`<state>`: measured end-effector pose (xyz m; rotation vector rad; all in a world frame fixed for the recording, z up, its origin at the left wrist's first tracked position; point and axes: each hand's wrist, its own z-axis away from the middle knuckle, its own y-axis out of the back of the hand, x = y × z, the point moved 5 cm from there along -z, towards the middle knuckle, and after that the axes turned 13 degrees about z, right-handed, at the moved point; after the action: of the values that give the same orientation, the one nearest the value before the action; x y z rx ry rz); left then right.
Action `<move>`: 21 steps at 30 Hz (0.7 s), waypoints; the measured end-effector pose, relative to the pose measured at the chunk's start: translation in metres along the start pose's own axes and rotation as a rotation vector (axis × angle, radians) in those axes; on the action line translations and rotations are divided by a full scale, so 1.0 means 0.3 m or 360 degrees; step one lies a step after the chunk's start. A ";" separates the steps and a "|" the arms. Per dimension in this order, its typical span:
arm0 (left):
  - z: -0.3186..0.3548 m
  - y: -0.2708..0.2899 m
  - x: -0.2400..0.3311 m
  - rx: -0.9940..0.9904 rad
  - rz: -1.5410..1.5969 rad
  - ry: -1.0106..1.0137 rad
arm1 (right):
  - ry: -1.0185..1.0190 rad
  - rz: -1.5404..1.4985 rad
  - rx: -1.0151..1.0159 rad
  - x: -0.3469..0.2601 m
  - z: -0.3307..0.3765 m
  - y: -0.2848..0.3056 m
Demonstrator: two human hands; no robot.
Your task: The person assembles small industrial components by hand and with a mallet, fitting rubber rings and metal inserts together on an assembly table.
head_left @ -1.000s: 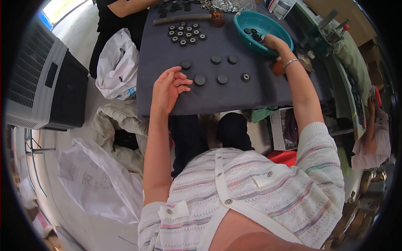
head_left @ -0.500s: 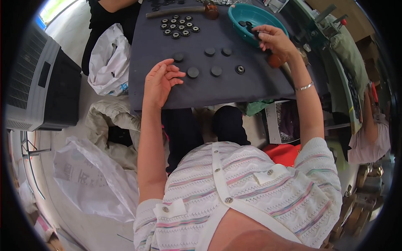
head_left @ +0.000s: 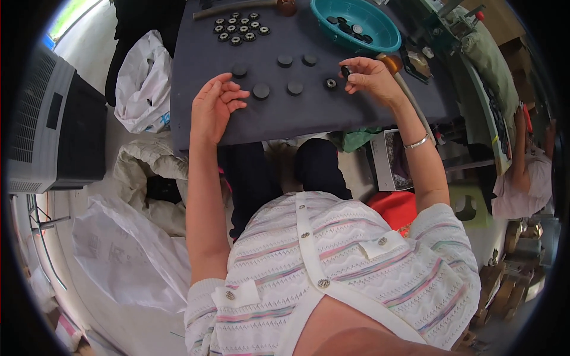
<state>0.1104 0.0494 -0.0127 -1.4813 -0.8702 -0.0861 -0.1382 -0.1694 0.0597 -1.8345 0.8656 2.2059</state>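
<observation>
Between the thumb and fingers of my right hand (head_left: 375, 81) is a small black round cap (head_left: 345, 72), pinched above the table. Just left of it lies a black ring-shaped piece (head_left: 331, 83) with a light centre. My left hand (head_left: 215, 108) is over the table's left part, fingers loosely apart and holding nothing. Close to its fingertips are a dark disc (head_left: 260, 91) and another dark disc (head_left: 239, 70). Several more such discs (head_left: 295, 88) lie flat between my hands. At the far right a teal basin (head_left: 389, 37) contains loose black round pieces (head_left: 356, 29).
A cluster of several black ring pieces (head_left: 244, 28) sits at the far left of the dark table (head_left: 285, 121). Behind it lies a mallet (head_left: 234, 9). A wooden-handled tool (head_left: 409, 95) rests beside my right hand. White bags (head_left: 142, 89) stand left of the table.
My right hand has come away from the teal basin toward me and slightly left, with a black cap in its fingers. The whole view has shifted a little; my left hand stays beside the discs.
</observation>
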 end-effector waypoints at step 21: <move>0.010 0.013 0.004 0.0013 -0.0034 -0.0010 | 0.0232 0.2007 0.0548 0.017 -0.012 0.033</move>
<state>0.1121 0.0532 -0.0158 -1.4657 -0.8906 -0.0939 -0.1410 -0.1806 0.0581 -1.3798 2.7713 2.0984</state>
